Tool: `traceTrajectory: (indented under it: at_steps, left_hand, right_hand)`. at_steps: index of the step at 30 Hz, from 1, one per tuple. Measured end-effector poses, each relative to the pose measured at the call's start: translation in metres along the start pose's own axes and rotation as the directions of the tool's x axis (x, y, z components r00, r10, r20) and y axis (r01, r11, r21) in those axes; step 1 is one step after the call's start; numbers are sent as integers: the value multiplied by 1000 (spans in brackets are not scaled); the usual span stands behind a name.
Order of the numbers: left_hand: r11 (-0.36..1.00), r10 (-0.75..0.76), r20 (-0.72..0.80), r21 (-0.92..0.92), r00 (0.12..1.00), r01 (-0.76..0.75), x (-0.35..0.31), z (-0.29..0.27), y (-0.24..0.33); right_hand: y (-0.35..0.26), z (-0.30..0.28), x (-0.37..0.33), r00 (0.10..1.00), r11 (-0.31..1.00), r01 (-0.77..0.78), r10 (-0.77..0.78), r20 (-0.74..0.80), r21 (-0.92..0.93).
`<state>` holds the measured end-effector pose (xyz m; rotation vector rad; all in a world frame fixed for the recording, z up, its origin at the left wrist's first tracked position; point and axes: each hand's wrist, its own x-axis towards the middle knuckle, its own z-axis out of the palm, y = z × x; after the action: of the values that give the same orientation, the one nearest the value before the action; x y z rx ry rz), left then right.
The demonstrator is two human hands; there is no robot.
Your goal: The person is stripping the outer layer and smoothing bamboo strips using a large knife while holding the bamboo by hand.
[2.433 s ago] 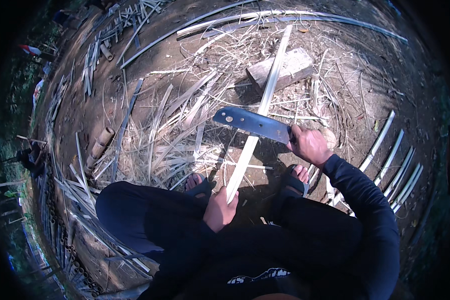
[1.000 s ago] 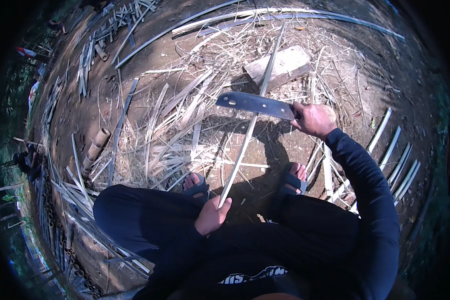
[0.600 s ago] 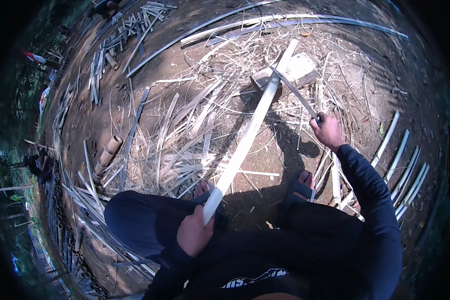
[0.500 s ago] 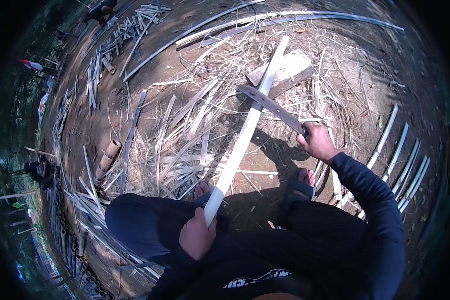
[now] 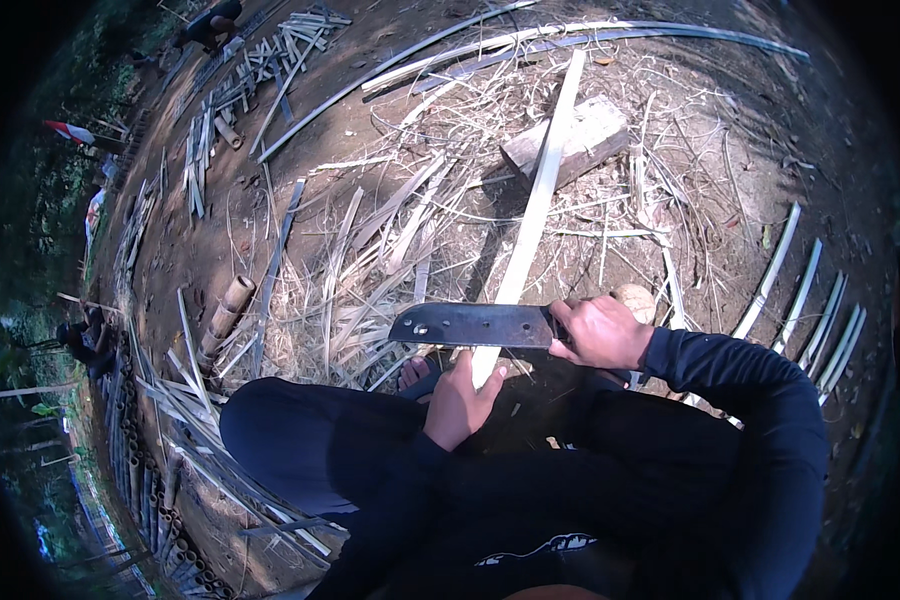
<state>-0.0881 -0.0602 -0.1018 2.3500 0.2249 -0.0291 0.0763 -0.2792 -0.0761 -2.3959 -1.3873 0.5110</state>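
Observation:
My left hand is closed round the near end of a long pale bamboo strip. The strip slants away from me, and its far part crosses over a wooden block on the ground. In my right hand is a machete with a broad dark blade that has several holes. The blade lies across the strip just beyond my left hand, its tip pointing left. My right fingers wrap its handle, which they mostly hide.
Shavings and thin split strips litter the ground ahead. A short bamboo pole piece lies to the left, and several split strips lie at the right. Long strips curve across the far side. Another person bends over at the far left.
The machete has come back along the strip from near the block to close by my left hand, and its blade has turned sideways. My left hand and the strip have shifted forward.

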Motion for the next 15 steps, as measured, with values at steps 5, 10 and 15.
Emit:
traceTrajectory:
  at_steps: [5, 10, 15]
  left_hand:
    - [428, -158, 624, -655, 765, 623, 37, -11, 24]
    - [152, -115, 746, -639, 656, 754, 36, 0, 17]
    - [178, -147, 742, -631, 654, 755, 31, 3, 25]
  right_hand:
    - [20, -2, -7, 981, 984, -180, 179, -77, -11]
    - [16, 4, -13, 980, 980, -201, 201, -16, 0]
    - [40, 9, -12, 991, 995, -50, 39, -124, -86]
